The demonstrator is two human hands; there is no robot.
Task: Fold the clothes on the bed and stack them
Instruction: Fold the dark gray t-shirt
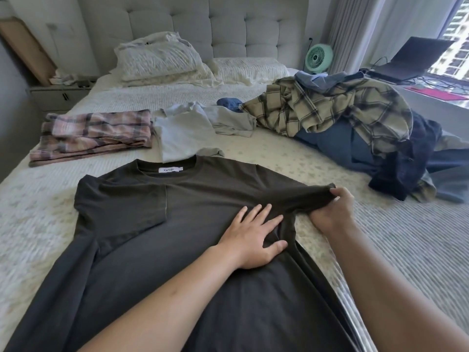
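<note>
While the left hand [253, 237] presses flat on the dark shirt [157, 250] — label unreadable — the right hand's [332, 209] grip pinches its sleeve [304, 196].

Dark T-shirt [157, 240] spread flat on bed [291, 158], collar toward headboard. Left hand [253, 237] pressed flat on shirt's chest, fingers spread. Right hand [332, 212] gripping right sleeve end near bed's right edge. Folded plaid garment [94, 134] and white top [182, 135] beyond collar; unfolded clothes heap [350, 118] at right edge.
</note>
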